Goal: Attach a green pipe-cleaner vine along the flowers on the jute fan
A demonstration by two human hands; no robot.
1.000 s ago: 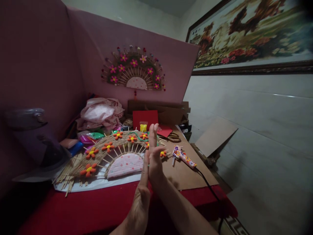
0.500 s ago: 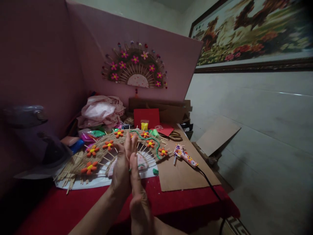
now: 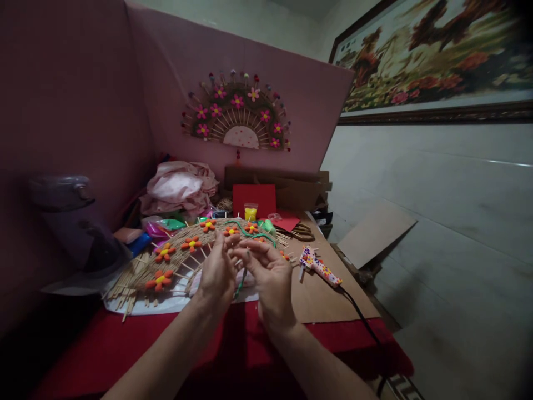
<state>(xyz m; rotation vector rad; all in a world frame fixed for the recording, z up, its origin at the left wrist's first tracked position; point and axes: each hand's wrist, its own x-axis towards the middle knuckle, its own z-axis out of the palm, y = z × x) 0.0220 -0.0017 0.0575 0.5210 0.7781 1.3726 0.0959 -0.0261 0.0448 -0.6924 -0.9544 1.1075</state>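
Observation:
My left hand and my right hand are raised side by side over the front of a woven straw fan with orange clay flowers. Between them a thin green clay strand hangs down, pinched at its top by the fingertips of both hands. The fan lies flat on a white sheet on the red table. A longer green clay strand curls along the fan's upper right rim.
A patterned glue gun with a black cord lies on brown cardboard to the right. Clay packets, pink cloth and red card crowd the back. A finished fan hangs on the pink board. A dark lamp stands left.
My palms were pressed flat together, sliding against each other. Now they have parted and the fingertips hold a rolled green strand that hangs between them.

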